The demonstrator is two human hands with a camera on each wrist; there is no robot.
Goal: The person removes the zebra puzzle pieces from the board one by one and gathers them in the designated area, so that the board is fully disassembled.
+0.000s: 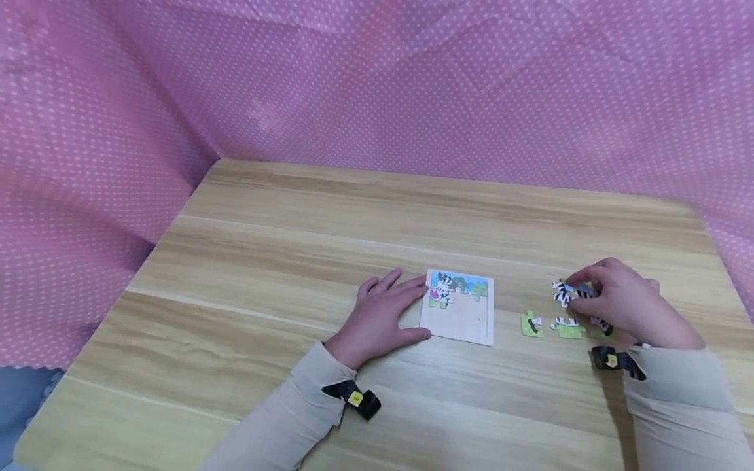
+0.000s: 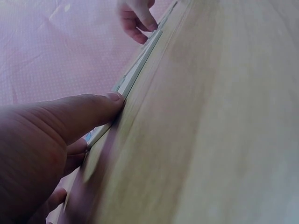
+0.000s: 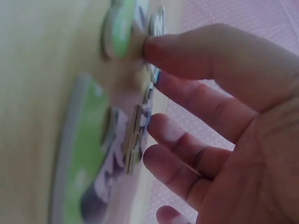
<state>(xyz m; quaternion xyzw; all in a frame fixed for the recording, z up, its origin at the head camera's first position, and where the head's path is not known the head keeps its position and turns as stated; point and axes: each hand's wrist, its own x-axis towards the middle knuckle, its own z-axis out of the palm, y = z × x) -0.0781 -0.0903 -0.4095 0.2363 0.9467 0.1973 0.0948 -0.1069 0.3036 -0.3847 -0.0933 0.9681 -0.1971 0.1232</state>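
A white square puzzle board (image 1: 456, 327) lies flat on the table, with zebra and tree pieces fitted along its upper part. My left hand (image 1: 385, 318) rests at the board's left side, fingers spread, with fingertips and thumb touching its edge (image 2: 135, 74). To the right, my right hand (image 1: 627, 301) pinches a black-and-white striped puzzle piece (image 1: 562, 293) between thumb and index finger; the right wrist view shows this piece (image 3: 158, 23) edge-on. Just below that hand lie loose green-bottomed pieces (image 1: 532, 325), (image 1: 569, 329). Another piece (image 1: 602, 326) is partly hidden by the hand.
The wooden table (image 1: 283, 261) extends widely to the left and behind the board. Pink dotted cloth (image 1: 377, 85) hangs along the table's back and sides. Each wrist wears a black strap with a small camera.
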